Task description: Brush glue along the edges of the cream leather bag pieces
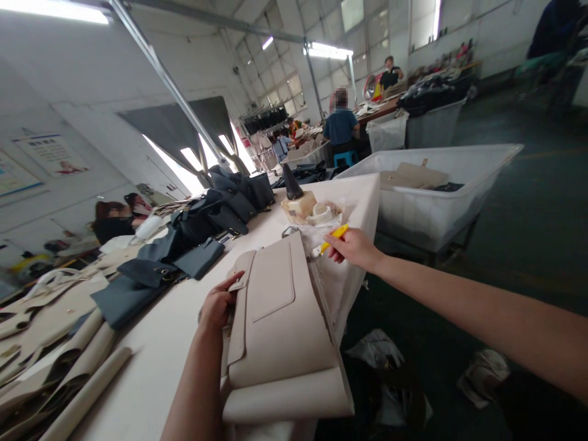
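A beige leather bag panel [280, 318] with a flap lies on the white worktable [160, 349] in front of me. My left hand [219, 304] grips its left edge near a small strap tab, fingers curled over the leather. My right hand [351, 246] is closed on a small yellow tool [334, 236] just past the panel's far right corner, its tip pointing toward the panel. More beige sheets [294, 398] lie stacked under the panel at the near edge.
Dark blue bag pieces [184, 245] are piled along the table's left. Rolled beige leather [78, 373] lies at the near left. A tape roll and block [307, 208] sit beyond the panel. A large white bin [441, 190] stands right. Scraps litter the floor [376, 349]. Other people sit at distant tables.
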The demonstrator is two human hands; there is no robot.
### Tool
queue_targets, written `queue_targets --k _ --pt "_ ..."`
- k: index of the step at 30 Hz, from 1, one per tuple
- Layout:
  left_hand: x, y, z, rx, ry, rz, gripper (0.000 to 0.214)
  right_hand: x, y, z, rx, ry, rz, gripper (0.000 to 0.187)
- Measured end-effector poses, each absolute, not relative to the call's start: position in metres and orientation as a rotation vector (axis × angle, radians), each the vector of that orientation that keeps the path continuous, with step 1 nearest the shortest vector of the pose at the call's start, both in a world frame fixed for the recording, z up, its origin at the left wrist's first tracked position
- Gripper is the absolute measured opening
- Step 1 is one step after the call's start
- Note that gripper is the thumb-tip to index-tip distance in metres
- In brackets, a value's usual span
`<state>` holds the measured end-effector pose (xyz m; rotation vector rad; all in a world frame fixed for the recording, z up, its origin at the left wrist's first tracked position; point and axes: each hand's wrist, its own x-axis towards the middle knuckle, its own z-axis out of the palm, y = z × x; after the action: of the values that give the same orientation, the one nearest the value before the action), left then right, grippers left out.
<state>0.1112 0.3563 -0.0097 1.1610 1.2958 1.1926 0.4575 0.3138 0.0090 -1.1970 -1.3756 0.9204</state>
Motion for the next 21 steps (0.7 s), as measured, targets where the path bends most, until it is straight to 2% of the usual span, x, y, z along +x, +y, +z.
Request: queue_targets --k 5,8,12,18,21 --pt "0.115 0.353 -0.005 1.150 1.325 1.181 0.073 0.442 0.352 -0.007 -1.137 -1.391 0.781 0.020" --pt "0.114 0.353 -0.005 1.147 1.322 1.160 0.074 0.435 0.365 -0.019 -1.151 -1.412 0.767 0.017" --pt "0.112 0.355 -0.008 1.141 1.301 1.169 0.074 0.435 0.363 -0.021 -1.202 -1.389 0.808 0.022" --pt "0.113 0.354 -0.009 1.152 1.300 1.176 0.073 0.448 0.321 -0.004 -1.304 -1.391 0.945 0.040" --pt "0.112 0.354 -0.009 1.153 1.272 1.186 0.071 0.454 0.289 0.002 -1.336 -1.381 1.018 0.038"
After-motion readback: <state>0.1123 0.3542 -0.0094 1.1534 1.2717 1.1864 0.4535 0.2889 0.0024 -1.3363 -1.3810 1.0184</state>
